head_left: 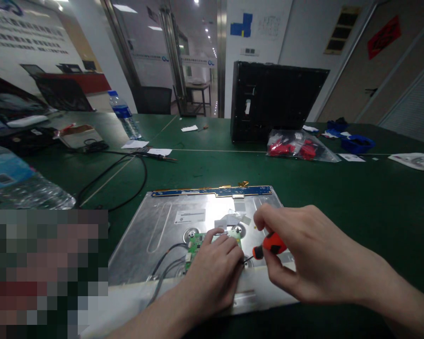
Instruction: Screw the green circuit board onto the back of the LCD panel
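A silver metal panel [162, 226] lies flat on the green table, with a blue strip board [212, 191] along its far edge. A small green circuit board [197, 242] sits near the panel's middle, with grey cables [164, 266] running off to its left. My left hand [212, 278] rests curled on the green board, fingertips pressed against it. My right hand [304, 254] is closed round an orange-handled screwdriver [270, 246], whose black shaft points left toward my left fingertips.
A black computer case [272, 106] stands at the back. Beside it lie a clear bag of red parts [298, 147] and blue items [356, 142]. Water bottles stand at the far left [125, 115] and near left [21, 186]. Black cables [120, 174] loop across the table.
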`<control>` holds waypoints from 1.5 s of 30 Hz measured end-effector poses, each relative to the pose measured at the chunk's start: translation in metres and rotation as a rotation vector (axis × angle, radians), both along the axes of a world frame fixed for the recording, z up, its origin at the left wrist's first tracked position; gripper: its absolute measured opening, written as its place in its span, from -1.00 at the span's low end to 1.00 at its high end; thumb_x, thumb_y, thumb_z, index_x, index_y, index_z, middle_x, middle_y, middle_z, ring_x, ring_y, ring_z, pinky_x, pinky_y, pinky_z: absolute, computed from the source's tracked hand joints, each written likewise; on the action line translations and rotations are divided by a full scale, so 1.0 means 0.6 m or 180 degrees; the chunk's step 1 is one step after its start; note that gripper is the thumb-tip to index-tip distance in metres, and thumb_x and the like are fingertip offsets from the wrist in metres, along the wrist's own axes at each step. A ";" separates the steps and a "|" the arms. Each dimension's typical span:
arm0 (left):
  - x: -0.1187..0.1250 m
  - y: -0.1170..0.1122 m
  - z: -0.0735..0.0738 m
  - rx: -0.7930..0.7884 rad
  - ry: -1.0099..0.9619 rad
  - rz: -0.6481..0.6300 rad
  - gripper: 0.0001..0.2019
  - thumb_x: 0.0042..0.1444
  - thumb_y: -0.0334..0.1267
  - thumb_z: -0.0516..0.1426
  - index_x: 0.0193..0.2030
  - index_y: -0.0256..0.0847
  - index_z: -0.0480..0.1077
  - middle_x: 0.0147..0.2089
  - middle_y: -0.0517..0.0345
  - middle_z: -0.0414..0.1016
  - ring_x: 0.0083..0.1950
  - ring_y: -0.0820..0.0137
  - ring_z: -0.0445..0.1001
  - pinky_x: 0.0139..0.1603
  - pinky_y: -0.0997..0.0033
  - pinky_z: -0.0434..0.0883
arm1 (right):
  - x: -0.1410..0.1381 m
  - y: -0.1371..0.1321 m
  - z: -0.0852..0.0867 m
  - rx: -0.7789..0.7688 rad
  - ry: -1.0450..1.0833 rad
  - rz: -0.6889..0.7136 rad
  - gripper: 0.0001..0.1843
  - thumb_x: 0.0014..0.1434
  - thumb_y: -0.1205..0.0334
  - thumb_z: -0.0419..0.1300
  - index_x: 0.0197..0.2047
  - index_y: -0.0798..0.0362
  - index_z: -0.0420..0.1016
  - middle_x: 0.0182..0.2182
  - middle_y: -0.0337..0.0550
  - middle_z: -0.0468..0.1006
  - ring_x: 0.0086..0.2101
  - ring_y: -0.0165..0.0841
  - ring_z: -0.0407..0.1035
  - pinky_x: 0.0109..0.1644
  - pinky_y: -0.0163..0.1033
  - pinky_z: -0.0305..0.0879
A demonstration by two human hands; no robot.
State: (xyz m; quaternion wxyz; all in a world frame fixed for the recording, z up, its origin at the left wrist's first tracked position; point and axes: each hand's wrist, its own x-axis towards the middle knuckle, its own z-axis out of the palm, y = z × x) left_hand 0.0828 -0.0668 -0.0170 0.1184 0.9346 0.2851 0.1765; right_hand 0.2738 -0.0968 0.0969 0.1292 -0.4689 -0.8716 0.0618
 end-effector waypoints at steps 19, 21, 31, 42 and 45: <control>-0.001 -0.001 -0.001 0.0051 -0.0065 0.0023 -0.87 0.15 -0.38 0.00 -0.30 -0.19 0.37 -0.29 0.09 0.44 -0.21 0.26 0.38 0.13 0.03 0.16 | 0.005 0.006 -0.010 0.0157 -0.0172 -0.0033 -0.70 0.22 -0.03 0.12 -0.16 0.03 0.30 -0.54 -0.30 0.45 -0.58 -0.39 0.27 -0.51 -0.30 -0.07; -0.001 -0.001 -0.003 0.0040 -0.0095 0.0028 -0.86 0.15 -0.39 0.00 -0.28 -0.19 0.38 -0.28 0.08 0.45 -0.20 0.25 0.38 0.14 0.04 0.16 | 0.004 0.005 -0.009 0.0107 -0.0082 0.0025 -0.81 0.22 0.12 0.11 -0.14 0.02 0.28 -0.51 -0.30 0.45 -0.57 -0.41 0.26 -0.50 -0.30 -0.05; -0.001 -0.002 -0.003 0.0073 -0.0144 0.0051 -0.86 0.15 -0.39 0.00 -0.30 -0.19 0.37 -0.30 0.10 0.44 -0.22 0.26 0.37 0.11 0.05 0.18 | 0.003 0.008 -0.012 0.0176 -0.0135 0.0040 -0.80 0.24 0.05 0.10 -0.22 0.00 0.26 -0.52 -0.32 0.43 -0.54 -0.41 0.25 -0.49 -0.30 -0.08; -0.001 -0.002 -0.006 0.0132 -0.0138 0.0052 -0.86 0.17 -0.39 0.00 -0.30 -0.19 0.37 -0.30 0.10 0.44 -0.22 0.27 0.38 0.11 0.06 0.19 | 0.001 0.006 -0.011 0.0241 -0.0108 -0.0012 -0.78 0.24 0.05 0.08 -0.19 0.03 0.27 -0.50 -0.26 0.45 -0.54 -0.39 0.28 -0.49 -0.30 -0.05; -0.001 -0.001 -0.004 0.0101 -0.0087 0.0002 -0.86 0.17 -0.39 0.00 -0.28 -0.20 0.38 -0.29 0.09 0.45 -0.21 0.27 0.38 0.12 0.05 0.19 | 0.001 0.005 -0.010 0.0191 0.0046 0.0065 -0.85 0.20 0.22 0.08 -0.15 0.04 0.25 -0.44 -0.25 0.46 -0.54 -0.42 0.27 -0.48 -0.30 -0.01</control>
